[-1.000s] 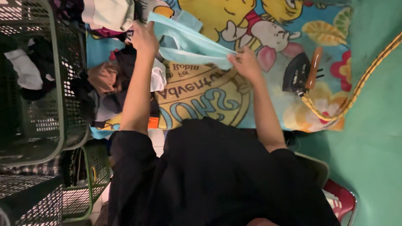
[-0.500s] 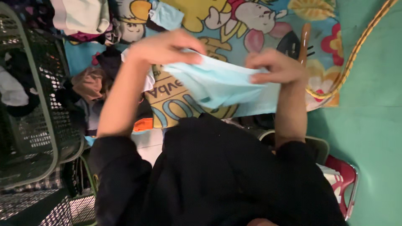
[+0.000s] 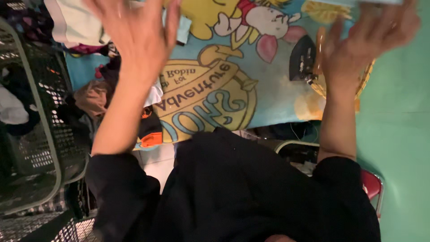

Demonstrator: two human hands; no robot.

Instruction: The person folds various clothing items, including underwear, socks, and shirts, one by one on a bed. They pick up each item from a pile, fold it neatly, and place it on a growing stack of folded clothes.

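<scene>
Both my arms, in black sleeves, reach up over a cartoon-print blanket point(image 3: 210, 103). My left hand point(image 3: 134, 31) is raised and blurred, its fingers spread and the tips cut off by the top edge; nothing shows in it. My right hand point(image 3: 358, 45) is raised too, its fingers at a strip of light blue cloth point(image 3: 358, 2) along the top edge. Most of that cloth is out of view. A black clothes iron point(image 3: 302, 58) lies on the blanket just left of my right wrist.
A green mesh basket point(image 3: 31, 103) with clothes stands at the left. Loose garments point(image 3: 89, 98) are piled between it and the blanket. A yellow cord point(image 3: 320, 87) loops by the iron. A red chair edge point(image 3: 372, 183) and a green surface point(image 3: 403, 134) lie at the right.
The light blue cloth was held low in front of me between both hands. Both hands have swung up and apart, carrying the cloth to the top edge and uncovering the blanket and iron.
</scene>
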